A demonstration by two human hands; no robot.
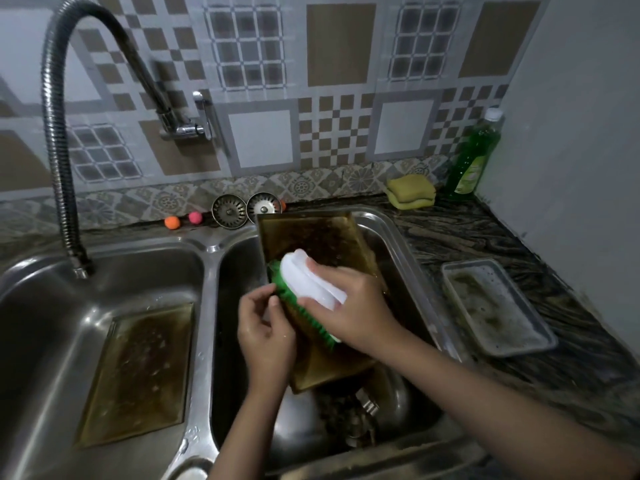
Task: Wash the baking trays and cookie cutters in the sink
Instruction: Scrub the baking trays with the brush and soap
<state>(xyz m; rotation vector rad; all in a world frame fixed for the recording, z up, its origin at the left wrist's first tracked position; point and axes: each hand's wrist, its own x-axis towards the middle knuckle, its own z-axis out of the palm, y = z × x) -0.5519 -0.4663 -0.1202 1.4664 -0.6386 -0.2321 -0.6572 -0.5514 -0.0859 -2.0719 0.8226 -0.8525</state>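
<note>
A brownish baking tray (311,242) leans tilted in the right sink basin (408,251), its far end against the back rim. My right hand (353,310) grips a white scrubbing brush (308,284) with green bristles, pressed on the tray's middle. My left hand (266,330) holds the tray's left edge, fingers curled round it beside the bristles. A second brownish tray (138,372) lies flat in the left basin (41,306). A third, grey tray (495,306) with soapy residue sits on the counter to the right. Metal items lie under the tilted tray, too dark to identify.
A flexible metal tap hose (55,133) arcs over the left basin. Two sink strainers (246,207) and small orange and pink balls (183,220) line the back ledge. Yellow sponges (412,192) and a green dish-soap bottle (472,157) stand at the back right by the wall.
</note>
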